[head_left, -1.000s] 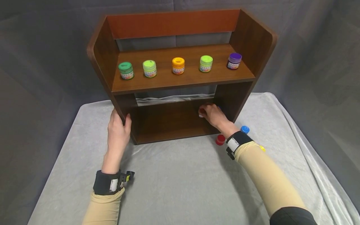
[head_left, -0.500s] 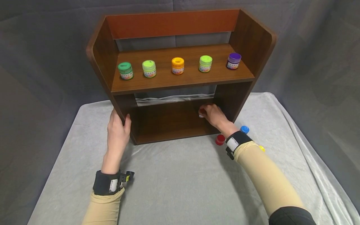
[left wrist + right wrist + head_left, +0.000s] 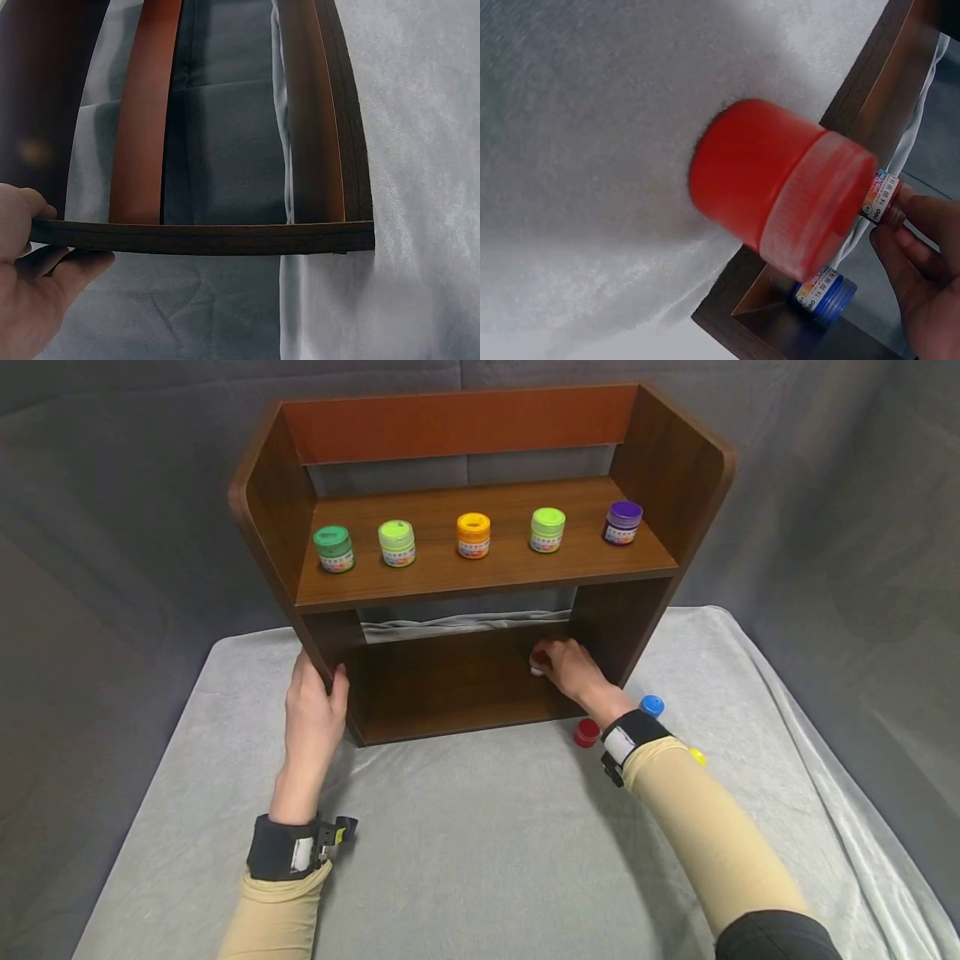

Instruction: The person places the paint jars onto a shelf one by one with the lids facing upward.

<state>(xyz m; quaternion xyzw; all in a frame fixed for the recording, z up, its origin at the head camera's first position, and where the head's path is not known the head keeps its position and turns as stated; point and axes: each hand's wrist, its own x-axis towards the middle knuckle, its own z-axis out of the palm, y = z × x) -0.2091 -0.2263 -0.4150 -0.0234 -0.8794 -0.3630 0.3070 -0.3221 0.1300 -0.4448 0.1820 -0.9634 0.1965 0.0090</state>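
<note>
The right hand (image 3: 573,670) has hold of a small dark red jar (image 3: 885,202) by its lid, thumb and fingers closed to the lid's width, with the label below bare. The jar is at the right part of the lower shelf (image 3: 442,689), its short axis roughly upright and its lid within the grip; whether its base touches the board or hangs just over it, I cannot tell

The relation that matters most is sideways: a dark blue jar (image 3: 826,295) stands on the same board, between the held jar and the right end wall, with a gap from the held jar. The right hand is by far the nearer to both. The left hand (image 3: 313,714) grips the front edge of the left side panel (image 3: 330,639), thumb on the inner face, fingers round the outside

A bright red jar (image 3: 587,732) sits on the tabletop (image 3: 465,852) just in front of the shelf, with a light blue jar (image 3: 652,706) and a yellow jar (image 3: 697,757) farther right. 5 jars stand spaced along the upper shelf (image 3: 435,577): green, light green, orange, light green, purple

Labels on the held and dark blue jars carry a row of characters and rainbow-like colour, too small to read surely; I can make out no brand
</note>
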